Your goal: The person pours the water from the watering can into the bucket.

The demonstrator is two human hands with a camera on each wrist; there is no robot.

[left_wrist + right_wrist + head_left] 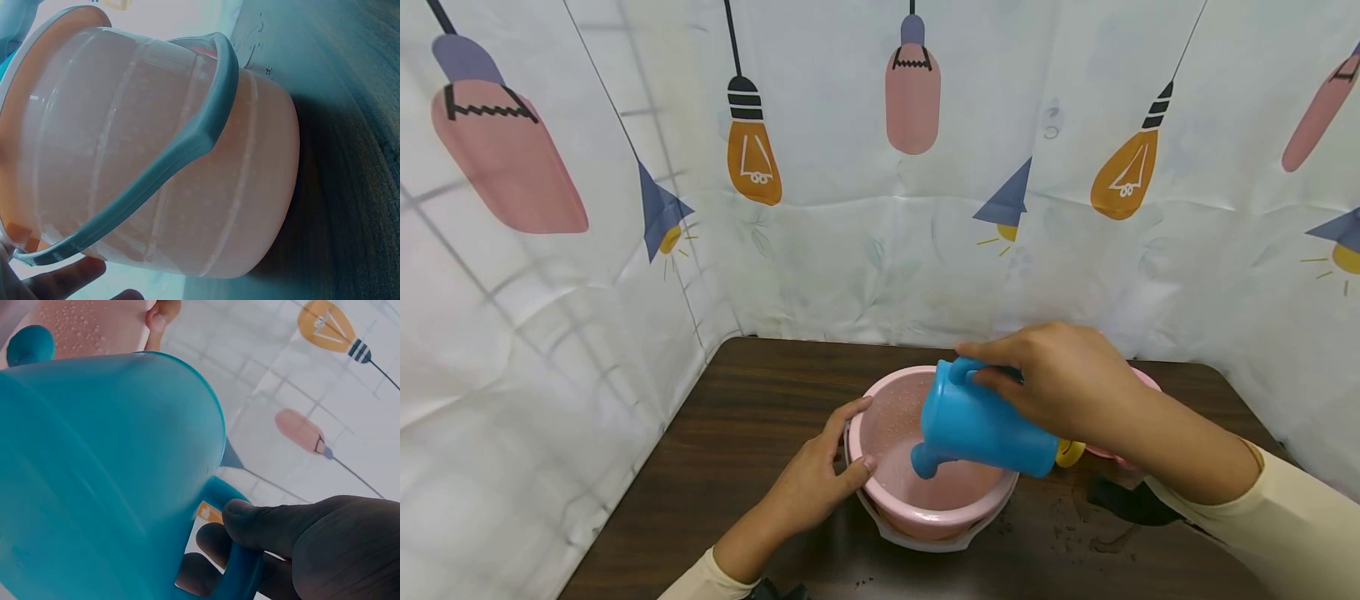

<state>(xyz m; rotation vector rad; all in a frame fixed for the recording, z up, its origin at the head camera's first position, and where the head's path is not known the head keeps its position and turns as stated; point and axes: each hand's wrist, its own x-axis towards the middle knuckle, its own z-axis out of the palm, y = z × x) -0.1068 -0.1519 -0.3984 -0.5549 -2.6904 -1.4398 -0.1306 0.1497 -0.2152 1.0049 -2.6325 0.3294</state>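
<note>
The right hand (pixel 1067 383) had its fingers (pixel 275 522) curled round the handle of one blue watering can (pixel 985 429), tipped hard over so that its spout (pixel 925 460) dipped inside the single pink bucket (pixel 925 492) standing near the front middle of the dark wooden bench (pixel 737 417). The left hand (pixel 816 483) steadied that bucket at about nine o'clock, thumb hooked over the rim and fingers spread against the outer wall; the left wrist view showed the grey bail handle (pixel 187 150) lying folded down against the side. Droplets dotted the bucket's inner wall, though no stream could be made out at the spout. The likeliest mishap, to my judgement, was a spill: with the can tilted this steeply, a small drift of the spout toward six o'clock would send water over the rim onto the bench, where some wet spots (pixel 1075 521) already lay at around four o'clock from the bucket. A slack left grip could also let the light bucket slide or tip under a knock from the can. Counted: one can, one bucket, two hands, and behind the right wrist one further pink vessel (pixel 1146 385) and one small yellow piece (pixel 1070 452), both mostly hidden.
</note>
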